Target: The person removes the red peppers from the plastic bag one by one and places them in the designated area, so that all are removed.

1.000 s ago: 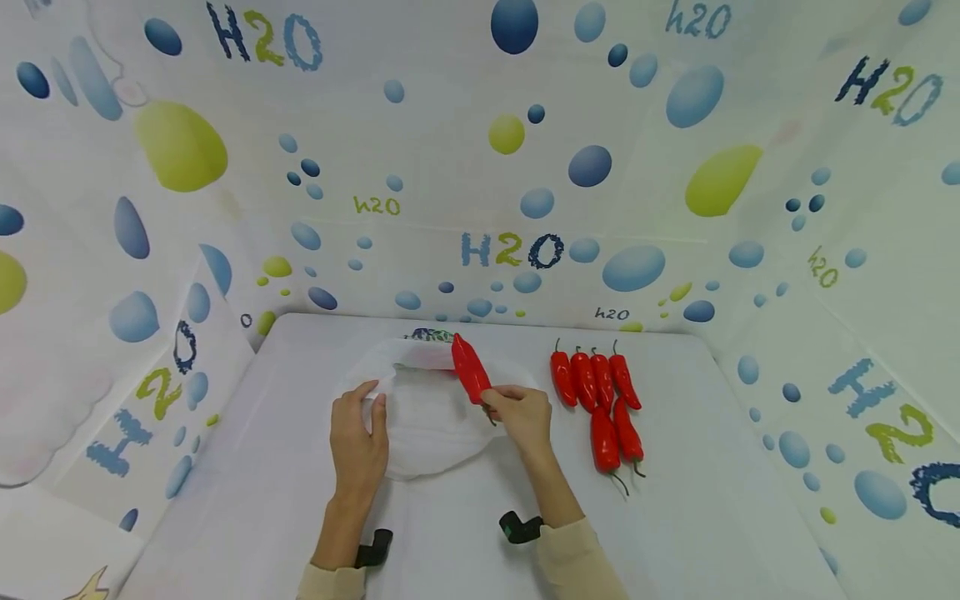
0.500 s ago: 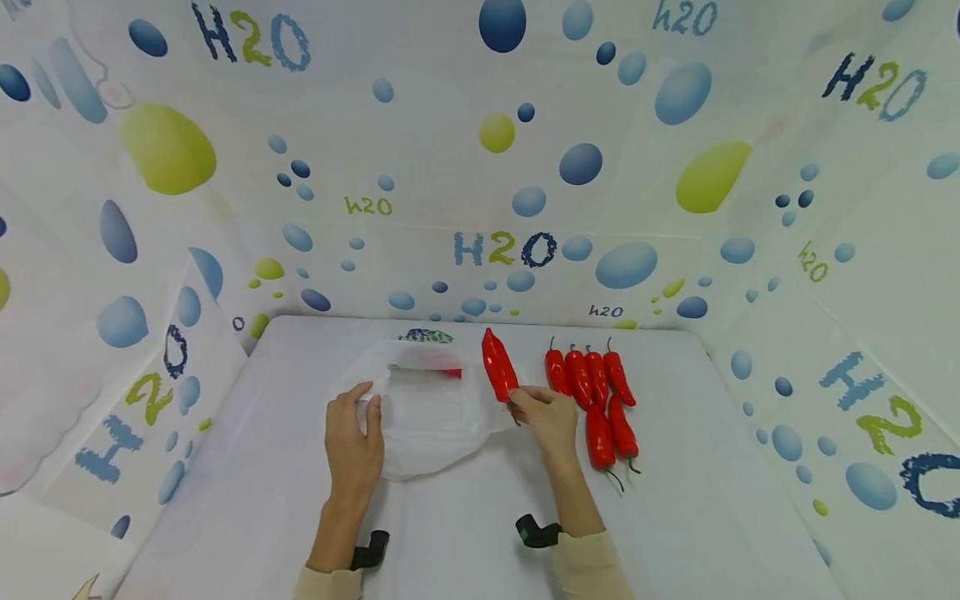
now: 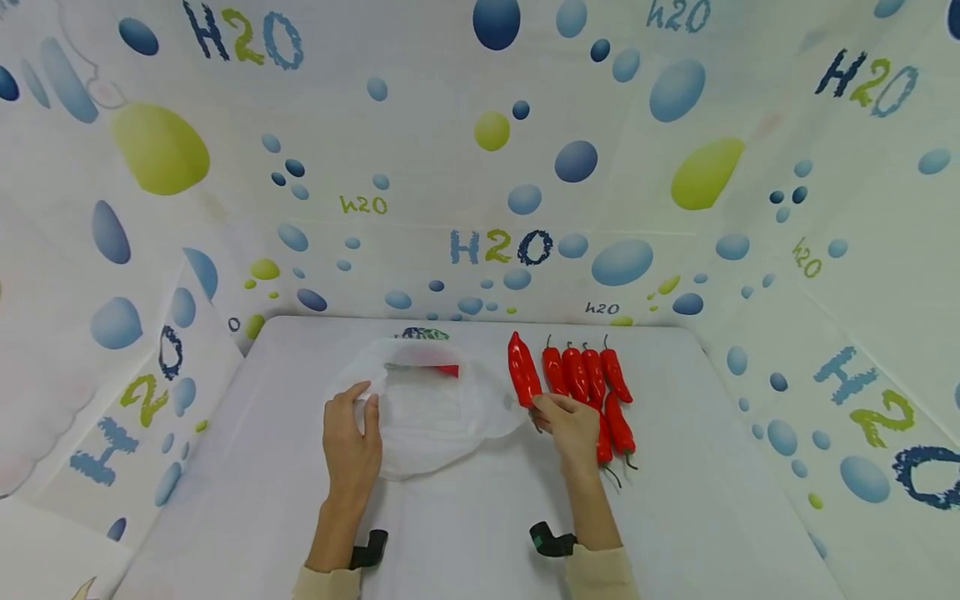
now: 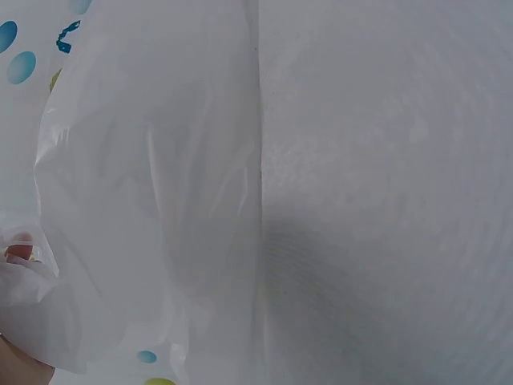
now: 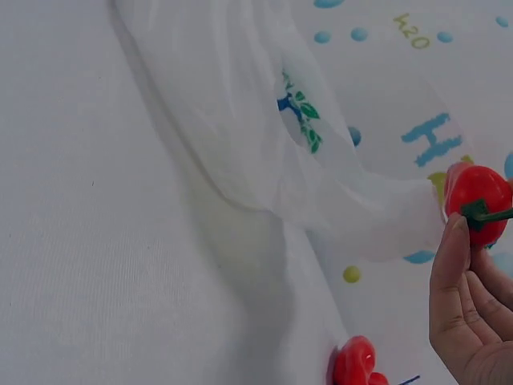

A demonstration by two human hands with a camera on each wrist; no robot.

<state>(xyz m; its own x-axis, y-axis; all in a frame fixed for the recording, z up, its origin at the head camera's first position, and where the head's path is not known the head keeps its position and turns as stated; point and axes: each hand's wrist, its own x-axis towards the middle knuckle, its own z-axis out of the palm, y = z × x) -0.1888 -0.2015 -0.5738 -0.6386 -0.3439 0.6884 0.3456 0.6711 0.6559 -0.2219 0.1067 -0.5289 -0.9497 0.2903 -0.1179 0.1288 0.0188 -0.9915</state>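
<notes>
My right hand (image 3: 572, 427) pinches a red chili pepper (image 3: 524, 369) by its stem end, tip pointing away from me. It is up between the white plastic bag (image 3: 427, 460) and the other peppers. In the right wrist view the held pepper (image 5: 483, 191) shows its green cap and stem near the thumb. The bag lies with its mouth spread wide, and something red (image 3: 448, 370) shows inside at the far side. My left hand (image 3: 352, 442) holds the bag's left edge, fingers and thumb curved at the rim. Most of that hand is outside the left wrist view.
Several red peppers (image 3: 592, 375) lie on the white table (image 3: 705, 467) to the right, in a far row with more in front, partly behind my right hand. A patterned wall (image 3: 420, 150) encloses the back and sides.
My right hand has carried the pepper rightward, from over the bag's mouth to beside the loose peppers. My left hand keeps its place at the bag. The head view has shifted slightly.
</notes>
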